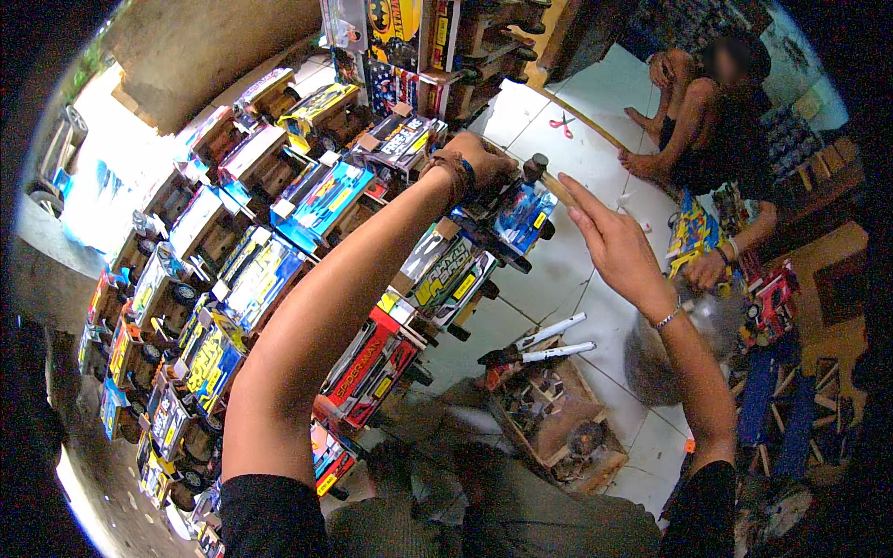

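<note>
My right hand (619, 246) reaches in from the right, its fingers long against the wooden handle of a hammer (555, 189). The dark hammer head is up against the end of a blue toy truck (526, 221) with black wheels. My left hand (479, 160) is curled over the far end of that truck, steadying it; its fingertips are mostly hidden behind the wrist and truck. Close by, in the same row, stand a green and grey toy truck (442, 279) and a red one (370, 363).
Rows of colourful toy trucks (251, 279) fill the left side. A wooden box (558, 418) of parts, with white-handled tools (558, 352), sits on the tiles. Red scissors (562, 124) lie farther off. At the right sits another person (702, 121); a hand (707, 270) is beside a yellow-blue toy.
</note>
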{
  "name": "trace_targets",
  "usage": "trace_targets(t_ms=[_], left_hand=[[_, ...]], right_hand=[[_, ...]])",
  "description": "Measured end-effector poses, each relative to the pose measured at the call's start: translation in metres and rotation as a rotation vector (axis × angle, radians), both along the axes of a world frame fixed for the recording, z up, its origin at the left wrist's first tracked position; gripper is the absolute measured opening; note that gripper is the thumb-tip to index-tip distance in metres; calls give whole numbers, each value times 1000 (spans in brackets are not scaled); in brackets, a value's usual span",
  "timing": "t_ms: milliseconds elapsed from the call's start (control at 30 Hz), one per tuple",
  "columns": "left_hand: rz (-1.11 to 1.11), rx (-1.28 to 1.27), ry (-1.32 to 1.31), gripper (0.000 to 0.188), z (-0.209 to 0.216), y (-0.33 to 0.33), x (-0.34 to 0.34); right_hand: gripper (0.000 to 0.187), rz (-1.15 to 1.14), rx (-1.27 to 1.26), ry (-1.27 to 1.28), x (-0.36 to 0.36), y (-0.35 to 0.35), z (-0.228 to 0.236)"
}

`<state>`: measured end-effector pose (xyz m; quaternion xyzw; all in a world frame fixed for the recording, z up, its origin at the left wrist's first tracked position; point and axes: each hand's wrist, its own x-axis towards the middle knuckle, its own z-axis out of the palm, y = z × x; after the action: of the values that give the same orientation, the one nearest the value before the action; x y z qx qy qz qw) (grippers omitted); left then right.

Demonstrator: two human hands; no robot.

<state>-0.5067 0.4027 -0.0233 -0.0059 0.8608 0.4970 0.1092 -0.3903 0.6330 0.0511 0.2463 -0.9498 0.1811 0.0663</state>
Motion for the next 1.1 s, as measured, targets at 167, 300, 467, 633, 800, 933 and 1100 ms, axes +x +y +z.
trace_targets(t_ms=[167, 300, 467, 633, 800, 933, 1100], left_hand=[[-18, 49, 43, 37, 0, 0, 3], [-6, -4, 8, 36, 1, 2, 2], [-38, 52, 25, 34, 0, 2, 1], [-43, 52, 71, 35, -1, 2, 2], [-18, 26, 66, 35, -1, 3, 1], [-20, 91, 62, 33, -6, 3, -2], [11, 20, 36, 34, -9, 6, -6]], right_hand=[[47, 36, -54, 47, -6, -4, 7], [46, -5, -31, 2, -5, -7, 3], [45, 12, -16, -49, -6, -8, 1], [44, 77, -77, -8, -8, -8, 0], [44, 79, -32, -11, -10, -12, 0], [45, -16, -1, -49, -12, -13, 5], [45, 34, 41, -33, -13, -14, 5]])
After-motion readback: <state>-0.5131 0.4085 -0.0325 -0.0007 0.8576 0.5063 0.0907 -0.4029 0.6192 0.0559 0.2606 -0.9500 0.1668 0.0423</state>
